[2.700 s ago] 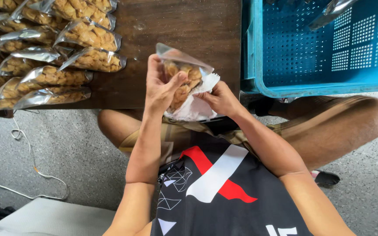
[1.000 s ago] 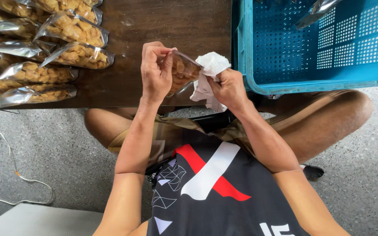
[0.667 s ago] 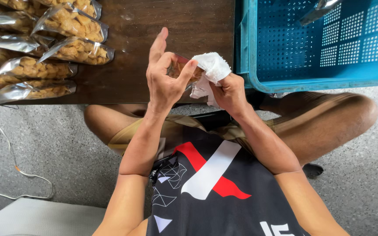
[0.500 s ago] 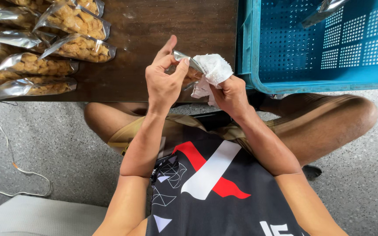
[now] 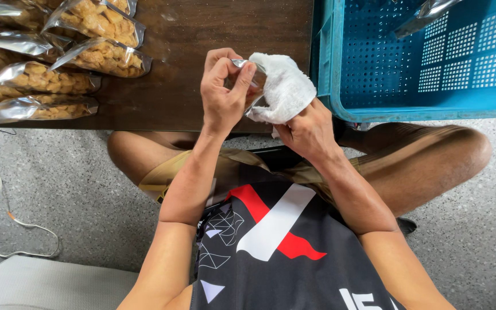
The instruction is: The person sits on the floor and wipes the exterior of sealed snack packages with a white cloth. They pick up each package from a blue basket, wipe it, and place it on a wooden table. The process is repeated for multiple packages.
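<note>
Dark brown wooden desk (image 5: 202,86) filled the upper part of the frame, with grey speckled floor below it. At the upper left lay a row of clear plastic bags of golden fried snacks (image 5: 96,54), set side by side on the desk. A thin white cable (image 5: 7,215) trailed over the floor at the lower left.

Near the centre, the left hand (image 5: 222,95) was closed, thumb and forefinger pinching the top edge of a small clear plastic bag (image 5: 251,77), which was held just above the front edge of the desk. Beside it, the right hand (image 5: 308,129) gripped a crumpled white cloth (image 5: 279,86) pressed against the same bag, fingers curled around it. Wiping well here probably called for a firm pinch on the bag's edge, so the film stayed taut while the cloth passed over it.

At the upper right stood a blue perforated plastic crate (image 5: 431,63) with one silvery bag (image 5: 426,11) inside.
</note>
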